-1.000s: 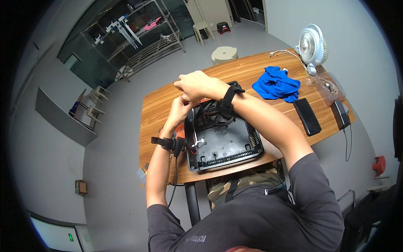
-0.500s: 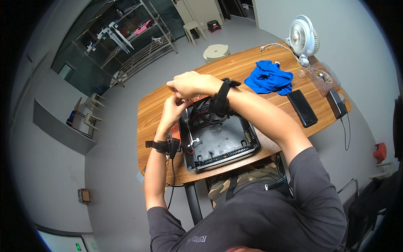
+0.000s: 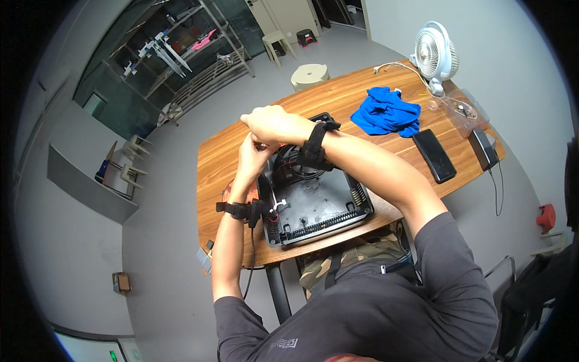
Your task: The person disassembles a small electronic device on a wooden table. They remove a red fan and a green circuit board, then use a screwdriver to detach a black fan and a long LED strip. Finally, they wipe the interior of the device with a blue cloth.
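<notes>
Black, shallow, open-topped housing (image 3: 319, 202) on a wooden desk (image 3: 223, 151), apparently amid fine handwork; the next move calls for keeping its loose wires (image 3: 278, 204) clear. Its edges are vented. Near its far-left corner, left hand (image 3: 251, 161) and right hand (image 3: 274, 125) meet; whether they hold anything, I cannot tell.

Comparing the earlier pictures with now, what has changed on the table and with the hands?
Since half a second ago, the left hand and its wrist have shifted slightly right, toward the black housing. The right hand has barely moved. Whether either took hold of or released anything is hidden. The housing, blue cloth, phone and fan stayed put.
</notes>
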The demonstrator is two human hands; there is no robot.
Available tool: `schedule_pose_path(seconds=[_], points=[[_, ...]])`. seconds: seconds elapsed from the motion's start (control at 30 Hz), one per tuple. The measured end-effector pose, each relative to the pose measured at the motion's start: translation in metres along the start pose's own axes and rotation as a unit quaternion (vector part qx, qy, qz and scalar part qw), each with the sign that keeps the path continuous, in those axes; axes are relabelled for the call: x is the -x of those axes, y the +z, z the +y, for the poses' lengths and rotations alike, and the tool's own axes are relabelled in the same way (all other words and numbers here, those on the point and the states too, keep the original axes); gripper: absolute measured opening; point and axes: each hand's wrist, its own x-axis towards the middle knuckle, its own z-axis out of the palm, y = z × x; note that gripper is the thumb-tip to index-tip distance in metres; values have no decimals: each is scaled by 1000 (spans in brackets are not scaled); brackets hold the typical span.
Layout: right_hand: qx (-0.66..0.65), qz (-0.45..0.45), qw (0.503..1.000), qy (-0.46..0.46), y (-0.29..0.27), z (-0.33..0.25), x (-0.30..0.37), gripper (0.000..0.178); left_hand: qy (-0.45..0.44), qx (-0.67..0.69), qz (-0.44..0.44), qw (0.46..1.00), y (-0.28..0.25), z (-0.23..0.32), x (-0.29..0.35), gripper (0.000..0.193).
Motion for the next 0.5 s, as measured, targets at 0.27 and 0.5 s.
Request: schedule_pose_path(seconds=[0.27, 0.5], points=[[6, -22, 1000, -2, -9, -10, 10, 42, 1, 41, -24, 999, -5, -11, 5, 25], [-83, 62, 994, -24, 12, 5, 10, 38, -13, -46, -23, 999, -1, -2, 0, 24]])
